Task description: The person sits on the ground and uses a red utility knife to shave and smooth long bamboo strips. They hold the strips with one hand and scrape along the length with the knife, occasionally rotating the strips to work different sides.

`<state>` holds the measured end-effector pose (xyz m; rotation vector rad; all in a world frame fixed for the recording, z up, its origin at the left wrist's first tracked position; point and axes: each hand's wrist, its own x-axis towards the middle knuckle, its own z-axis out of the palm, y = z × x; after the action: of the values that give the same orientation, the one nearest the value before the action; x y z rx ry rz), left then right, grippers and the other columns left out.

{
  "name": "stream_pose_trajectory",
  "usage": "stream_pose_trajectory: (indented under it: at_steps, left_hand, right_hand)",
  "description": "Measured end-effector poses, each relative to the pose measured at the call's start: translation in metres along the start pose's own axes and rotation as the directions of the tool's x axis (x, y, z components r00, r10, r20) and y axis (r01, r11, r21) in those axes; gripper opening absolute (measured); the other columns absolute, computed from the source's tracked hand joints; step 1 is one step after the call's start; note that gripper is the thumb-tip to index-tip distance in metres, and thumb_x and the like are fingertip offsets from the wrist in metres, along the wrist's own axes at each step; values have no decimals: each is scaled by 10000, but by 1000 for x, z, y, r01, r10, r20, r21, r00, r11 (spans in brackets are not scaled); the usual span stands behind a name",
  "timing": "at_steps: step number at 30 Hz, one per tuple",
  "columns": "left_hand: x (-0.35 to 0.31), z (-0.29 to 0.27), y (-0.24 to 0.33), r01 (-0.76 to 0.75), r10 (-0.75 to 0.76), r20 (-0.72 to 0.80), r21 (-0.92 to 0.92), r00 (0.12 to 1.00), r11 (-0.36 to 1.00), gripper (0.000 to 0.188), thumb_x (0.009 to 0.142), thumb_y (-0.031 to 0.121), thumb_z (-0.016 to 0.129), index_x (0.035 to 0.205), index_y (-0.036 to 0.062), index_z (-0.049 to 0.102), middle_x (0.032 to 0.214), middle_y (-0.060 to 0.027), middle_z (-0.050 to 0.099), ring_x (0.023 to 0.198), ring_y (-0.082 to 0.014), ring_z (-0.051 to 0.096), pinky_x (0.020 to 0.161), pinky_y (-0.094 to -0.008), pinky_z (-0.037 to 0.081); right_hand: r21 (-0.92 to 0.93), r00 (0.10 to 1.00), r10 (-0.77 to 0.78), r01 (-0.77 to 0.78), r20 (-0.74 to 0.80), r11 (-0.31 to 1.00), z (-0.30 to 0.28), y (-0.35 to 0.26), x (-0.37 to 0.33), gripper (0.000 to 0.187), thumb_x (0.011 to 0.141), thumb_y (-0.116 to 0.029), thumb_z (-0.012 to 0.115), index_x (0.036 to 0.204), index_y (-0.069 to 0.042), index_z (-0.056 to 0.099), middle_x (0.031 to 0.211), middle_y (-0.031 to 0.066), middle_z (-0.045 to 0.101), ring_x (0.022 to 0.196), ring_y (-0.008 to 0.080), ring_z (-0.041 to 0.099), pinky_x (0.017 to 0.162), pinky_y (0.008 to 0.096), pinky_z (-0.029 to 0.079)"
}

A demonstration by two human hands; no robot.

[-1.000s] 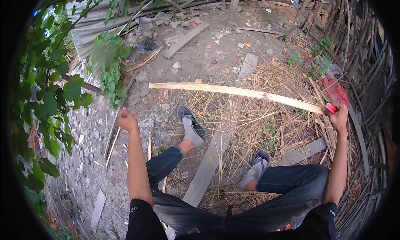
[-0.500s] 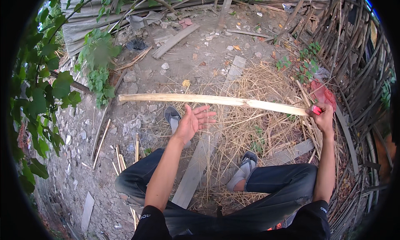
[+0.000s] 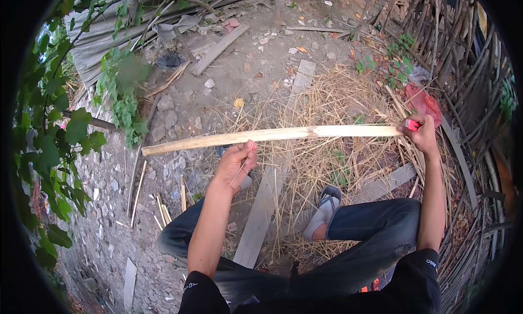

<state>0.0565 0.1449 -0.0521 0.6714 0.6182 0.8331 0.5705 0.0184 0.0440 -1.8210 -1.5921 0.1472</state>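
Observation:
A long, pale split bamboo strip [image 3: 283, 133], with a node right of its middle, lies crosswise in the air in front of me. My right hand [image 3: 420, 133] is closed around its right end. A small red object [image 3: 413, 125] shows between the fingers of that hand; its kind is hidden. My left hand [image 3: 237, 164] is at the strip's lower edge, left of its middle, with the fingers curled together. A thin strand seems to run across that palm, but I cannot make out what the fingers pinch. The strip's left end hangs unsupported.
Straw and shavings [image 3: 348, 101] cover the ground ahead. A grey board [image 3: 259, 216] lies between my feet, and thin sticks [image 3: 163, 209] lie by my left knee. A stick fence [image 3: 436, 47] stands at right, leafy vines [image 3: 60, 145] at left. A red plastic bag [image 3: 424, 102] lies beyond my right hand.
My left hand has gone from spread fingers to curled ones at the strip's lower edge. The strip's left end has dropped nearer and its right end has risen, with my right hand still holding it.

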Motion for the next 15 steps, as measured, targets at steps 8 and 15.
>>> stream_pose_trajectory:
  at_steps: [8,15]
  left_hand:
    - [-13,-40,44,-141,218,96,-504,971,852,155,904,-51,595,1017,47,636,777,9,590,626,-77,523,605,-248,404]
    - [-80,-225,85,138,577,-636,724,512,675,655,972,327,703,1451,-51,463,1334,-225,599,1157,-296,618,1000,-376,490]
  right_hand:
    - [141,990,55,-36,-132,989,-14,30,7,279,780,-118,869,668,-4,640,573,-40,502,579,53,418,539,285,327]
    - [-259,907,284,-368,-310,893,-8,30,4,431,791,-439,836,794,-22,729,622,120,636,589,217,625,646,398,478]
